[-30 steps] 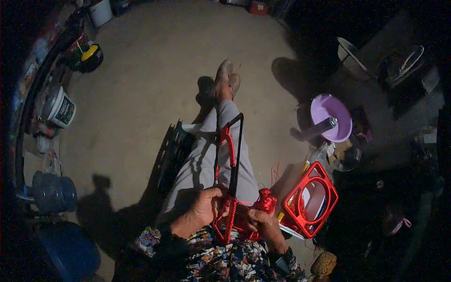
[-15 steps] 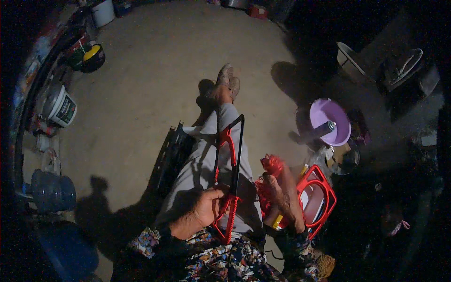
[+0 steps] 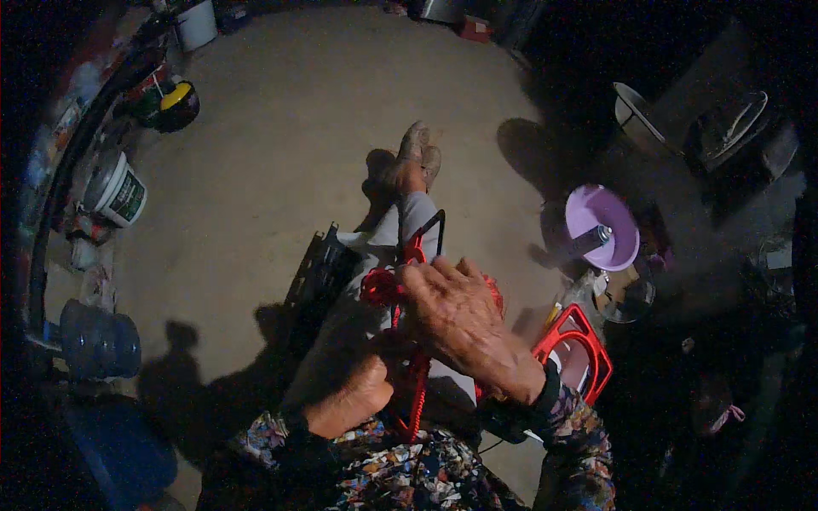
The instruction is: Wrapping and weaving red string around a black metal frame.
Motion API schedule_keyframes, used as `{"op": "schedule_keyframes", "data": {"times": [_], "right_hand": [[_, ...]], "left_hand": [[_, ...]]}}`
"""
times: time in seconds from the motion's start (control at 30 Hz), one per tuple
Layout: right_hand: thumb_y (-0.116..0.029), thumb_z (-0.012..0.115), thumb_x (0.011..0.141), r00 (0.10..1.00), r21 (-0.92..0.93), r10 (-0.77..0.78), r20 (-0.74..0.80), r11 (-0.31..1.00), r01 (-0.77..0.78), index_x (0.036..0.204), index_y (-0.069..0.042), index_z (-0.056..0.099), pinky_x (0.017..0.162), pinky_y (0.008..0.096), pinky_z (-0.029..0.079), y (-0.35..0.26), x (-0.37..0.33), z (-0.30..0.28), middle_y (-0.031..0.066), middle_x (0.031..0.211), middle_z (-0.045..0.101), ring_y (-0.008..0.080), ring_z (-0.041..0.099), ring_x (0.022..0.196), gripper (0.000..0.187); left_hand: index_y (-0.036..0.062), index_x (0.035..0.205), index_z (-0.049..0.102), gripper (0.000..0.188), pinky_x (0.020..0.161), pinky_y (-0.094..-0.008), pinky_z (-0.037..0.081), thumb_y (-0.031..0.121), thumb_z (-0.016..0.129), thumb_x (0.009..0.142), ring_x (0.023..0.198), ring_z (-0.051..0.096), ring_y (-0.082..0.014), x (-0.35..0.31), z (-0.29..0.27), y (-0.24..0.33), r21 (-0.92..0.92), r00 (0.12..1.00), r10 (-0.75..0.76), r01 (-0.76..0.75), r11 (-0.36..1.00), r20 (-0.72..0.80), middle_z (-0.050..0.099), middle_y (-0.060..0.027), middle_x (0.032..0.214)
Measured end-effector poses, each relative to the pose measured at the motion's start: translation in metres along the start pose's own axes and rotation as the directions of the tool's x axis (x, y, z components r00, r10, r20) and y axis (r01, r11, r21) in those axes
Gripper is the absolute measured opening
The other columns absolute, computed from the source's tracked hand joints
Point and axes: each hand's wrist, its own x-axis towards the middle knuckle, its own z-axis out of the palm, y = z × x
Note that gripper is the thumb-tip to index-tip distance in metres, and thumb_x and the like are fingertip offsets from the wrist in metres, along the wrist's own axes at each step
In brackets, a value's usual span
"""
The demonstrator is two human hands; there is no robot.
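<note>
Two hands (image 3: 460, 322) hold one black-and-red frame (image 3: 417, 396) and one red bundle (image 3: 383, 288).

1. White tub (image 3: 109, 189) on the left: its dark label (image 3: 129, 199) carries pale printing, too small and blurred to read.
2. Elsewhere, no legible lettering or numbers.

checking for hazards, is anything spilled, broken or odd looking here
Nothing stands out: no spill or breakage shows. The red cord bunches at the right hand, and the purple basin looks intact. The far right is too dark to judge.
</note>
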Motion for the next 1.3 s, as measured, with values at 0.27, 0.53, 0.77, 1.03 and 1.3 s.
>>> {"op": "schedule_keyframes", "data": {"times": [0.27, 0.53, 0.77, 1.03, 1.3], "right_hand": [[-0.025, 0.064, 0.076, 0.906, -0.339, -0.423, -0.034, 0.857, 0.388, 0.097, -0.010, 0.058, 0.084, 0.0445, 0.037, 0.012, 0.029, 0.043, 0.0078, 0.093, 0.057, 0.0262, 0.050, 0.099, 0.026], [-0.025, 0.063, 0.081, 0.845, -0.250, -0.520, -0.125, 0.841, 0.480, 0.089, -0.011, 0.057, 0.086, 0.0408, 0.038, 0.021, 0.036, 0.034, 0.0073, 0.086, 0.055, 0.0255, 0.050, 0.094, 0.017], [-0.022, 0.065, 0.080, 0.962, 0.274, -0.064, -0.264, 0.952, 0.139, 0.087, -0.010, 0.057, 0.079, 0.0395, 0.041, 0.019, -0.039, 0.005, 0.0146, 0.082, 0.055, 0.0283, 0.054, 0.085, 0.016], [-0.017, 0.060, 0.088, 0.895, 0.736, 0.381, -0.234, 0.670, -0.093, 0.107, 0.002, 0.057, 0.067, 0.0377, 0.048, 0.023, -0.066, 0.085, 0.0182, 0.095, 0.059, 0.0311, 0.060, 0.076, 0.027], [-0.018, 0.057, 0.092, 0.902, 0.944, 0.286, 0.324, -0.040, -0.327, 0.105, 0.002, 0.057, 0.063, 0.0362, 0.049, 0.018, -0.057, 0.091, 0.0103, 0.083, 0.061, 0.0184, 0.061, 0.071, 0.024]], "left_hand": [[-0.0060, 0.093, 0.068, 0.031, 0.112, -0.0538, 0.023, 0.010, 0.058, 0.068, 0.116, 0.048, -0.0425, 0.003, -0.031, 0.015, 0.726, 0.955, 0.152, -0.291, 0.623, 0.253, 0.062, -0.0239, 0.102], [-0.0017, 0.092, 0.068, 0.028, 0.104, -0.0541, 0.028, 0.014, 0.055, 0.073, 0.106, 0.053, -0.0404, 0.006, -0.021, 0.007, 0.594, 0.960, 0.074, -0.227, 0.772, 0.271, 0.065, -0.0206, 0.089], [0.0025, 0.098, 0.064, 0.024, 0.085, -0.0517, 0.045, 0.018, 0.052, 0.084, 0.087, 0.061, -0.0327, 0.026, 0.067, -0.018, -0.934, 0.812, -0.473, 0.348, -0.081, 0.343, 0.065, -0.0160, 0.084], [0.0013, 0.103, 0.057, 0.022, 0.055, -0.0453, 0.059, 0.019, 0.047, 0.094, 0.058, 0.064, -0.0288, 0.028, 0.095, -0.022, -0.795, 0.707, -0.448, 0.271, -0.543, 0.547, 0.064, -0.0152, 0.078], [0.0028, 0.101, 0.059, 0.033, 0.076, -0.0556, 0.054, 0.033, 0.052, 0.091, 0.075, 0.065, -0.0324, 0.017, 0.102, -0.035, -0.722, 0.729, -0.299, 0.369, -0.585, 0.615, 0.064, -0.0156, 0.086]]}}
